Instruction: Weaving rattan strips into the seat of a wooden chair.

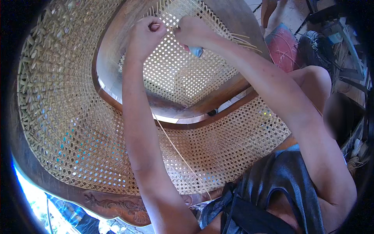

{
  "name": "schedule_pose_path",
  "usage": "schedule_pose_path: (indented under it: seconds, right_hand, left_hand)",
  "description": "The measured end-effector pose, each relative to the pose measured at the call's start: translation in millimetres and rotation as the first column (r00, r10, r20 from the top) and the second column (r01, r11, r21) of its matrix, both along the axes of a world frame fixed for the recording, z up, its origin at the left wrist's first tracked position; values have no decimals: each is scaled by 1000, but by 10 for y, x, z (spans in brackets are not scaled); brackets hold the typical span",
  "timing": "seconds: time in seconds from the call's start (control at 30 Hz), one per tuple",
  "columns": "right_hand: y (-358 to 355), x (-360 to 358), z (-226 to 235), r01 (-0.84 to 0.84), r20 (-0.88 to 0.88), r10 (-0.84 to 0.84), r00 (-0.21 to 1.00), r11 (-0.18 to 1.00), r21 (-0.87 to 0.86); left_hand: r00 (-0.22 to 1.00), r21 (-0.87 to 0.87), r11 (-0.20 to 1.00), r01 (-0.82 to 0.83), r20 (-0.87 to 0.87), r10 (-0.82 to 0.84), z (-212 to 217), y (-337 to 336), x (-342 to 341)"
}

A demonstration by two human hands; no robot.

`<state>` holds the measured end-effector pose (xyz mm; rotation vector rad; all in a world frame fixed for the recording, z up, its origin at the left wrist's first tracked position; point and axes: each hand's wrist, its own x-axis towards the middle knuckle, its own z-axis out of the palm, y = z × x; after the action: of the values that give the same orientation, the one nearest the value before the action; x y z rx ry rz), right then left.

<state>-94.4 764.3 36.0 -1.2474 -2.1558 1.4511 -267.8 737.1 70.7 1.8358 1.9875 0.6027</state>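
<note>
My left hand (146,34) is curled closed over the far left part of the woven cane seat (187,74), its fingertips pressed together; what they pinch is too small to make out. Close beside it on the right, my right hand (193,32) is wrapped round a small tool with a light-blue end (196,51). Most of that tool is hidden in the fist. A long thin cane strand (177,150) comes out from behind my left forearm and trails toward me. Loose cane ends (246,43) stick out along the seat's right and far edges.
A dark wooden frame (237,15) borders the seat. Around it curves the chair's woven cane back (66,101), with a carved wooden rail (117,202) nearest me. At the right lie a red item (283,48) with strands on it and a dark bundle (314,48).
</note>
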Motion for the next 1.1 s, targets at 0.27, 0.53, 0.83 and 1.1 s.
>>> schedule_pose_path:
  seconds: [0.27,0.53,0.83,1.1]
  right_hand:
    - [0,69,18,26,-75,-31,997,997,-77]
    - [-16,334,-8,-20,213,4,977,997,73]
    - [-198,995,78,73,77,-80,994,994,80]
    - [-9,479,-46,-17,-84,18,996,1000,15]
  left_hand:
    - [974,-8,984,178,-141,-177,24,74,49]
    - [960,129,987,93,-273,-54,7,-140,193]
    - [902,-7,938,347,-271,-335,91,6,508]
    - [976,-134,977,168,162,-146,130,104,229]
